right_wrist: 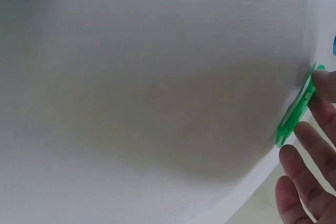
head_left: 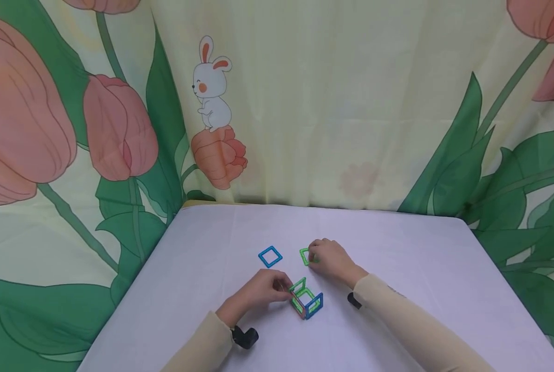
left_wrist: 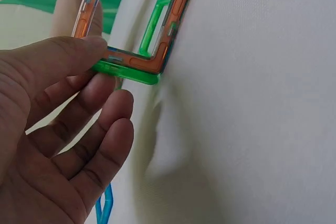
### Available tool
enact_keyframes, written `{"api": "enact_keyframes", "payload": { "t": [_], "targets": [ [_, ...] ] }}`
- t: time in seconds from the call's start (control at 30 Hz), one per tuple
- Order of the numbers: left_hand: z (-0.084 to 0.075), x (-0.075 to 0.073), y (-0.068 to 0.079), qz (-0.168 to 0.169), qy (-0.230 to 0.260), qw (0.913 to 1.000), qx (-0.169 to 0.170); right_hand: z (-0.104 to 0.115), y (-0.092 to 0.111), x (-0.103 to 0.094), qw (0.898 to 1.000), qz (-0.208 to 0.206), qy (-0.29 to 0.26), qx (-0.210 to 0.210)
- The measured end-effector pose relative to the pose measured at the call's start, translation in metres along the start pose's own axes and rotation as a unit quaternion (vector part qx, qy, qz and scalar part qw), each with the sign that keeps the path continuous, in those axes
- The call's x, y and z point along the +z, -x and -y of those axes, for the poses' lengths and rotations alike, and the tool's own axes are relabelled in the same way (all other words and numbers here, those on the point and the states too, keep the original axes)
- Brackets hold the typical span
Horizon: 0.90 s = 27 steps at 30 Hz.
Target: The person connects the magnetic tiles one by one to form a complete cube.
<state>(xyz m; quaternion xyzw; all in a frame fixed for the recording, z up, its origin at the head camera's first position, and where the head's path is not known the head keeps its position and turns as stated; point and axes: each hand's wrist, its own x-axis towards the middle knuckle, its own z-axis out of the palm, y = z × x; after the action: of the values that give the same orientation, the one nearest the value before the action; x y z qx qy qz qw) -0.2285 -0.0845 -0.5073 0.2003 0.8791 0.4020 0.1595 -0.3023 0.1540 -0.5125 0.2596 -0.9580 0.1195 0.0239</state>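
My left hand [head_left: 264, 289] pinches a partly built box of square magnetic tiles at its near left corner. In the left wrist view, the thumb lies on an orange tile [left_wrist: 170, 31] with a green tile [left_wrist: 128, 72] along its lower edge; the other fingers curve loosely below. A blue tile [head_left: 314, 306] stands on the box's right side, and green tiles form its base and back. Farther back, my right hand [head_left: 333, 260] grips a loose green square tile [head_left: 302, 256] at its right side. In the right wrist view, thumb and forefinger hold this green tile [right_wrist: 295, 111] by its edge.
A blue square tile [head_left: 277, 251] lies flat behind the left hand, left of the green one. The white-covered table [head_left: 397, 248] extends around the hands. A curtain [head_left: 304, 103] printed with tulips and a rabbit hangs at the table's back edge.
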Motion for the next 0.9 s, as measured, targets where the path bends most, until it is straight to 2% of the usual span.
{"api": "enact_keyframes", "payload": {
  "t": [0.13,0.33,0.5,0.67,0.9],
  "targets": [
    [0.002,0.005,0.002,-0.002,0.022,0.9997,0.003,-0.005,0.003,-0.002,1.0,-0.01,-0.01,-0.001],
    [-0.001,0.016,0.004,-0.002,0.041,0.9991,0.003,-0.012,0.005,-0.008,0.999,0.004,-0.02,0.024],
    [-0.005,0.026,0.003,-0.001,0.053,0.9986,0.002,-0.016,0.005,-0.015,0.999,-0.003,-0.035,0.039],
    [-0.01,0.034,0.001,0.003,0.065,0.9979,-0.008,-0.018,0.008,-0.018,0.998,-0.013,-0.043,0.04],
    [-0.013,0.04,-0.003,-0.001,0.065,0.9978,-0.011,-0.012,0.011,-0.021,0.999,0.008,-0.035,0.025]
  ]
}}
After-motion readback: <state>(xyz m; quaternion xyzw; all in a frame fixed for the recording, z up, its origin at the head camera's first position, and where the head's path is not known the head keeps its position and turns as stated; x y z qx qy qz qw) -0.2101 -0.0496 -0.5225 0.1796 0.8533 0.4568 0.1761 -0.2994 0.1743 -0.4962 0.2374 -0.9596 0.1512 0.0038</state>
